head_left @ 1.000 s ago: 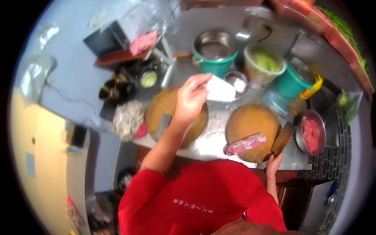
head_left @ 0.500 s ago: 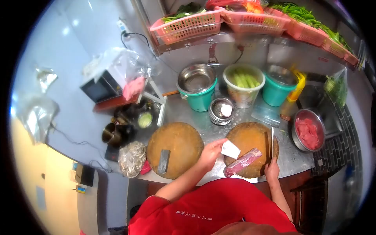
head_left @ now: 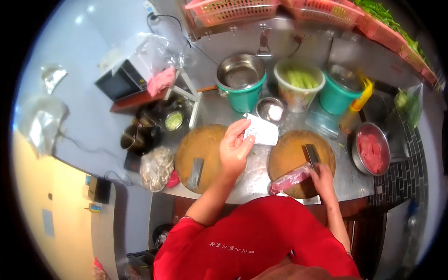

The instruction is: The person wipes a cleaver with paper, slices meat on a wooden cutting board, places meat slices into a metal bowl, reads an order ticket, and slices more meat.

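My left hand (head_left: 234,148) pinches a white printed paper slip (head_left: 262,130) between thumb and fingers, raised above the counter between two round wooden chopping boards. At the right chopping board (head_left: 289,148), my right hand (head_left: 323,179) is closed at the near end of a dark-bladed cleaver (head_left: 312,154); the handle is hidden by the fingers. A long piece of red meat (head_left: 290,179) lies across the front of this board, its right end close to my right fingers. On the left chopping board (head_left: 210,142) rests a grey rectangular block (head_left: 196,172).
Behind the boards stand green buckets (head_left: 240,96) with steel bowls, a tub of cut green vegetables (head_left: 298,91) and a small steel bowl (head_left: 269,109). A bowl of red meat (head_left: 372,149) is at right, a bagged pale food (head_left: 157,169) at left. Pink baskets (head_left: 233,11) hang above.
My left hand has lifted the slip and turned its printed side into view. The cleaver has gone from edge-on to a lower, flatter angle over the board. The camera view has tilted down.
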{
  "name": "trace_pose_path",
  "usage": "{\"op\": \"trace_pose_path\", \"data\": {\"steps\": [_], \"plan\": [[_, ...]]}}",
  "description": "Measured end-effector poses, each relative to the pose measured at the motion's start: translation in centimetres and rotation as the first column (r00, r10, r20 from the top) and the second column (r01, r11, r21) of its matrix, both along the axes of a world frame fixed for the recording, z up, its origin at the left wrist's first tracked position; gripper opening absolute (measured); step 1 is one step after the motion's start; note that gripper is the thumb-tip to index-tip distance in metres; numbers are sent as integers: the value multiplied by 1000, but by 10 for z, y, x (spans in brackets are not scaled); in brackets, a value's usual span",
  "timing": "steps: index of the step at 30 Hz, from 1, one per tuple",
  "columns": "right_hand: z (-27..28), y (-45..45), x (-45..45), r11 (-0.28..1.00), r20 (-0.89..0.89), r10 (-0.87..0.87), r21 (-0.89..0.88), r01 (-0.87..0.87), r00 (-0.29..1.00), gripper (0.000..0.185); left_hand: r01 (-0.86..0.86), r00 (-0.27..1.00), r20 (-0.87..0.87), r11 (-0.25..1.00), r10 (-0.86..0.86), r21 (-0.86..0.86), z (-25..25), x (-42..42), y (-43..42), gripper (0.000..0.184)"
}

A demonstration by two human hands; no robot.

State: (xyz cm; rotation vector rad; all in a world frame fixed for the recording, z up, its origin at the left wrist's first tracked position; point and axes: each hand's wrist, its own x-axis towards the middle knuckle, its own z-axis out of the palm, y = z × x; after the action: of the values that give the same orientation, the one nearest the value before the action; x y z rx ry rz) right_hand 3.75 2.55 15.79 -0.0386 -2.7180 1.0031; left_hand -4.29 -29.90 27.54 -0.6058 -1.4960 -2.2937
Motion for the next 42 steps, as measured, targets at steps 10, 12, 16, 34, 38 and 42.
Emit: {"op": "trace_pose_path", "data": {"steps": [10,12,16,34,38,42], "plan": [[164,-137,-77,303,-85,457,-921,-244,885,38,-132,988,-122,936,96,-326,1,14,1,41],[175,-153,-86,384,-179,423,-852,-355,888,40,-171,984,-104,936,146,-307,-9,9,-6,39],[202,-172,-142,755,-333,407,-401,-518,851,40,-154,984,44,951,172,-269,-9,8,-22,38],[272,-233,-371,890,-587,451,243,-385,672,19,-140,759,614,976,214,-167,-122,33,-142,21],[273,-234,-368,896,-607,441,264,-356,661,19,-145,741,642,980,199,-136,-121,31,-151,19],[260,-231,-377,914,-661,407,301,-273,631,21,-121,739,656,988,155,-98,-120,25,-153,17]]}}
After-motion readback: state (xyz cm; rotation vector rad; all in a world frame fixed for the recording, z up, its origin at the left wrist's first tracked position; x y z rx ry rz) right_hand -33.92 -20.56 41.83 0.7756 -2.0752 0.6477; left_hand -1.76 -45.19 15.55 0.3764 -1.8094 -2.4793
